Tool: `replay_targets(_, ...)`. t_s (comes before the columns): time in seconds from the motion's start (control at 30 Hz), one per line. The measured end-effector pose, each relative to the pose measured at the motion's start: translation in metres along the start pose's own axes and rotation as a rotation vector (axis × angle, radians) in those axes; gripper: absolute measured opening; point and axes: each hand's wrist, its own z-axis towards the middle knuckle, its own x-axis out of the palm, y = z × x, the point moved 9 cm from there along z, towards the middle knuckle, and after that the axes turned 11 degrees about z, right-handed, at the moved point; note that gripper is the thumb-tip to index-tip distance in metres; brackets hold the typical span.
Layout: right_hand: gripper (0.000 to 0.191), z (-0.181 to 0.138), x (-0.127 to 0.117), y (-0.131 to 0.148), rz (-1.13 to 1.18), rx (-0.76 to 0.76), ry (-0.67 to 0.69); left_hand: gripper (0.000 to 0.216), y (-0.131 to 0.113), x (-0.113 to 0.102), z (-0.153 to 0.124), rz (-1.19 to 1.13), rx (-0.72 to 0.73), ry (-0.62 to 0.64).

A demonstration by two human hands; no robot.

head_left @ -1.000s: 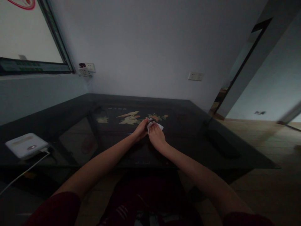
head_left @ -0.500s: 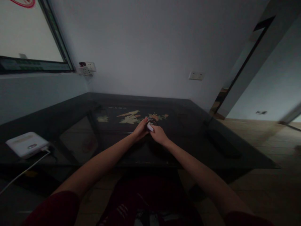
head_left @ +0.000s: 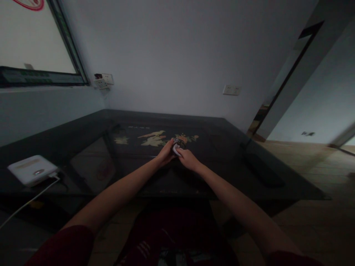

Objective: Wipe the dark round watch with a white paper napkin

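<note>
Both hands meet over the middle of the dark table (head_left: 222, 147). My left hand (head_left: 165, 153) is closed on a small dark, shiny looped thing (head_left: 181, 142), too dim and small to name with certainty. Its lower part is hidden behind the fingers. My right hand (head_left: 189, 159) pinches a small white piece (head_left: 176, 149), bent like cloth or paper, and presses it against the near side of the looped thing. Both things are held above the tabletop.
A white box-shaped device (head_left: 32, 170) with a white cable (head_left: 30, 205) stands at the table's left. A long black object (head_left: 263, 171) lies near the right edge. The tabletop bears a bird-and-flower picture (head_left: 154, 139). Sockets (head_left: 232, 90) sit on the wall behind.
The white piece looks more bent and sits slightly lower against the looped thing. My right hand has shifted a little; the left hand stays nearly still.
</note>
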Motion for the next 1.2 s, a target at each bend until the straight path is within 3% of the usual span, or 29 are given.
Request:
replay_targets(0.13,0.035,-0.007,0.004,0.014,-0.355,-0.034,0.152,0.035,0.003,0.002,0.006,0.034,0.05,0.061)
replay_targets(0.33,0.035,-0.006,0.015,0.025,-0.773,-0.162,0.14,0.032,0.003,0.003,0.01,0.066,0.108,0.091)
replay_targets(0.57,0.037,-0.006,0.027,0.024,-0.978,-0.174,0.085,0.03,0.003,0.001,0.01,0.062,0.105,0.058)
replay_targets(0.67,0.036,-0.003,0.024,0.026,-0.965,-0.161,0.097,0.031,0.003,0.0,0.01,0.059,0.104,0.042)
replay_targets(0.83,0.034,-0.008,0.009,0.024,-0.602,-0.127,0.147,0.034,0.003,0.002,0.01,0.064,0.116,0.072)
replay_targets(0.93,0.037,-0.011,-0.004,0.014,-0.297,-0.044,0.074,0.035,0.002,0.002,0.008,0.09,0.122,0.083)
replay_targets(1.03,0.028,-0.009,-0.009,0.0,0.042,-0.001,-0.015,0.036,0.001,0.001,0.004,0.095,0.104,0.056)
replay_targets(1.2,0.016,0.0,-0.007,-0.027,0.786,0.082,-0.162,0.034,0.003,-0.002,0.006,0.078,0.075,0.013)
